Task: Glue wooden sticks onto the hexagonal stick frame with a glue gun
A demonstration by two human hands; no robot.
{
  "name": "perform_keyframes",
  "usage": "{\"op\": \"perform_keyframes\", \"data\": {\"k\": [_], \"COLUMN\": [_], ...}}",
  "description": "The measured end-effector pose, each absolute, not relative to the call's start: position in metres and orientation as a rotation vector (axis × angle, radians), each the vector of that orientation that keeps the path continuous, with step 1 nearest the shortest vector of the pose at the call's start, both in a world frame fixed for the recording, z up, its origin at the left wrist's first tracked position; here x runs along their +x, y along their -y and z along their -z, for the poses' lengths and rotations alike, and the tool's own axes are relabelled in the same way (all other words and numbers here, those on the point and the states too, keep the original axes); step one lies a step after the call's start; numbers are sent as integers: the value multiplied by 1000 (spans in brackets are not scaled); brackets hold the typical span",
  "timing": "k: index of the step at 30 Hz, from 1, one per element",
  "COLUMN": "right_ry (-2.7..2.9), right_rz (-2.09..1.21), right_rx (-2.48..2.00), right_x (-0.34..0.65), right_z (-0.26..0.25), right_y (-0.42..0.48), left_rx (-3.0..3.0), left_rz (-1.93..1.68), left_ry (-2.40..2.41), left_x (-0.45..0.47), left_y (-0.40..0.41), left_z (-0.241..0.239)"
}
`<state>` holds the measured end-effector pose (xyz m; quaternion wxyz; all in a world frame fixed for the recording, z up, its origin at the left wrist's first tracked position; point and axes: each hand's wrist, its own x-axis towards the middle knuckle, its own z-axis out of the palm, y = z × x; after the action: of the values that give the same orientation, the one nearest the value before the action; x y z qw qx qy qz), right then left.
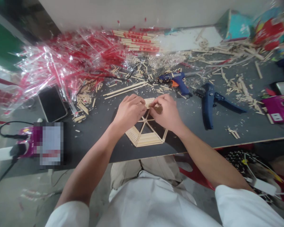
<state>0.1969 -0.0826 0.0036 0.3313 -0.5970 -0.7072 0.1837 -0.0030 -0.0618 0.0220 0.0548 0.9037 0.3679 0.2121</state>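
A six-sided frame of thin wooden sticks (149,139) lies flat on the dark table before me, with spokes meeting at its middle and stacked rows along its sides. My left hand (131,110) is closed at the far left of this frame, fingertips pinched on a wooden stick. From the other side, my right hand (166,112) pinches at the far row of sticks (149,102) with thumb and forefinger. The fingers mostly cover what they grip. Two long loose sticks (125,89) lie just beyond my left hand.
Beyond the hands lies a blue glue gun (177,81); right of it is a blue-handled cutter (208,105). Red-and-clear wrappers (80,60) heap at the back left, near a phone (52,103). Stick offcuts (242,90) litter the right. The table's front edge (227,145) is close.
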Motion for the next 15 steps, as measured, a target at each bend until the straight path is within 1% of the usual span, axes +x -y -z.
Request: {"op": "perform_keyframes", "data": {"k": [9,15], "right_ry": [1854,1883], "right_rz": [-495,-546], "right_rx": [-1530,-1453], "right_x": [200,205], "right_z": [-2,-5], "right_y": [81,78], "left_rx": [2837,2883], "left_rz": [-674,-922], "left_ry": [-1039,-1023], "left_x": [-2,-1], "left_y": [63,66], "left_z": [-22,-28]}}
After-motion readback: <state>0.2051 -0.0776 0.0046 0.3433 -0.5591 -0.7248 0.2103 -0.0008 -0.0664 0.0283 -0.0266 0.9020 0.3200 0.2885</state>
